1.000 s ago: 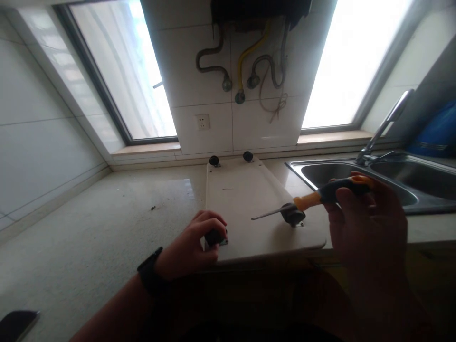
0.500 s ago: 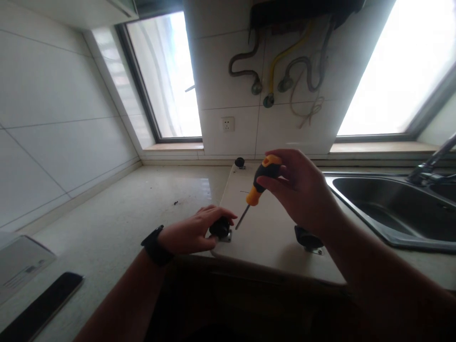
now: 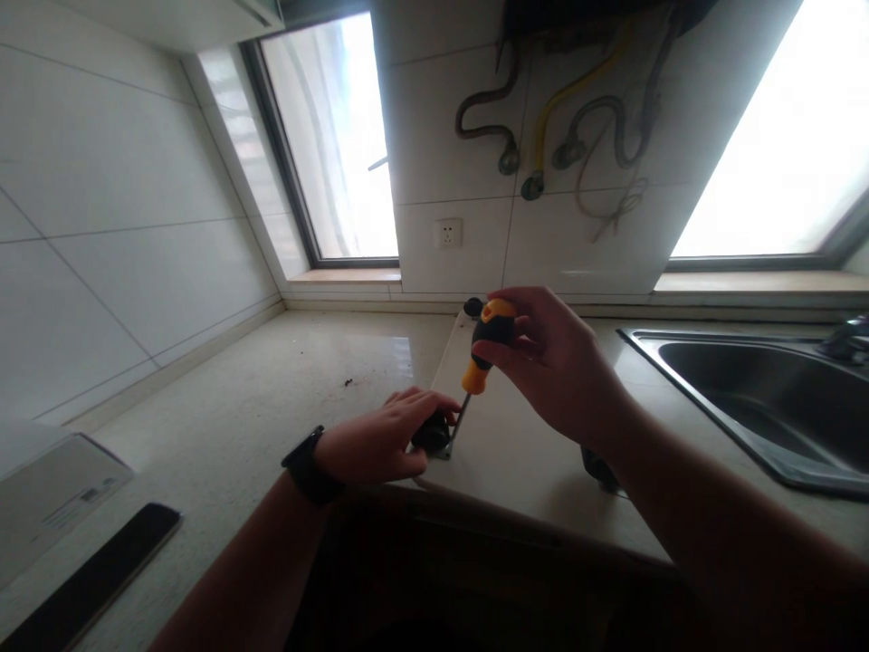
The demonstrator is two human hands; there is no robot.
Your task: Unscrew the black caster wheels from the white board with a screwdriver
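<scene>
My right hand (image 3: 553,353) grips a yellow and black screwdriver (image 3: 491,337), its shaft slanting down to the left. The tip meets the metal mounting plate of a black caster wheel (image 3: 432,433) at the near left corner of a white board (image 3: 502,435). Around that caster my left hand (image 3: 386,435) is closed, a dark watch on its wrist. At the board's far left corner sits another black caster (image 3: 473,308). A third caster (image 3: 598,469) is partly hidden behind my right forearm. Whether a screw lies under the tip is too small to tell.
The board lies on a pale countertop (image 3: 272,380). A steel sink (image 3: 767,389) is set in at the right. At the left are a dark phone (image 3: 101,570) and a white box (image 3: 61,498). Small dark bits (image 3: 348,382) lie behind my left hand.
The screwdriver tip has come down onto the plate of the caster under my left hand, and the shaft is steeper. The whole view has shifted slightly.
</scene>
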